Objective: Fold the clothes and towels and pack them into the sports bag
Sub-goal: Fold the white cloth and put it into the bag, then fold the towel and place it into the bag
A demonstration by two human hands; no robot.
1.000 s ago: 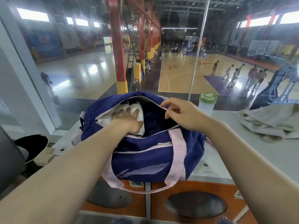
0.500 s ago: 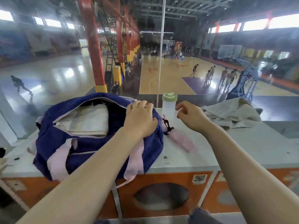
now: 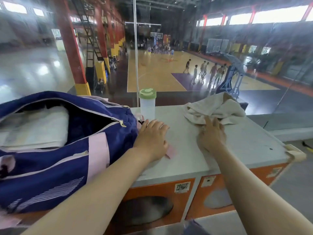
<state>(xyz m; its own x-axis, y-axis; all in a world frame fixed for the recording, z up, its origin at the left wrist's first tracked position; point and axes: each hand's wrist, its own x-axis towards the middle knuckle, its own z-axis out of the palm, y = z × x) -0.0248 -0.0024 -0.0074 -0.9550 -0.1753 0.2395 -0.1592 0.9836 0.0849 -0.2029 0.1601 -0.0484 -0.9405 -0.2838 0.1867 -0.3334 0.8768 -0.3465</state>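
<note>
Right hand [image 3: 211,134] lay flat on the grey counter top [image 3: 254,141], fingers straight and loosely together, tips touching the near edge of the crumpled beige towel [image 3: 215,110]. Nothing gripped: no finger curled round the cloth.

Left hand [image 3: 152,138] also flat and relaxed, palm down on the counter just right of the sports bag [image 3: 59,158], resting partly over a pink strap [image 3: 171,152] that trails from the bag's end. Holding nothing. The two hands sat apart, with bare counter between them.

Key relation: the towel lay straight ahead of the right hand, on its far side and slightly right. From the left hand it was well off to the right and farther away. Right hand clearly the nearer. The heap's long axis ran left to right across the counter, roughly square to the right forearm, with a peak bunched at its far right end.

Outward: the bag sat at the left end of the counter, zip open, mouth facing up, with a folded white towel [image 3: 39,128] already inside on the left. Dark room remained in the bag to the right of it. A clear bottle with green lid [image 3: 147,104] stood upright at the far edge, between bag and heap, touching neither as far as could be seen.

Judgement: one piece packed, the beige one unfolded. Next move likely a right-hand pinch at the near edge, drawing the cloth nearward to spread it.
</note>
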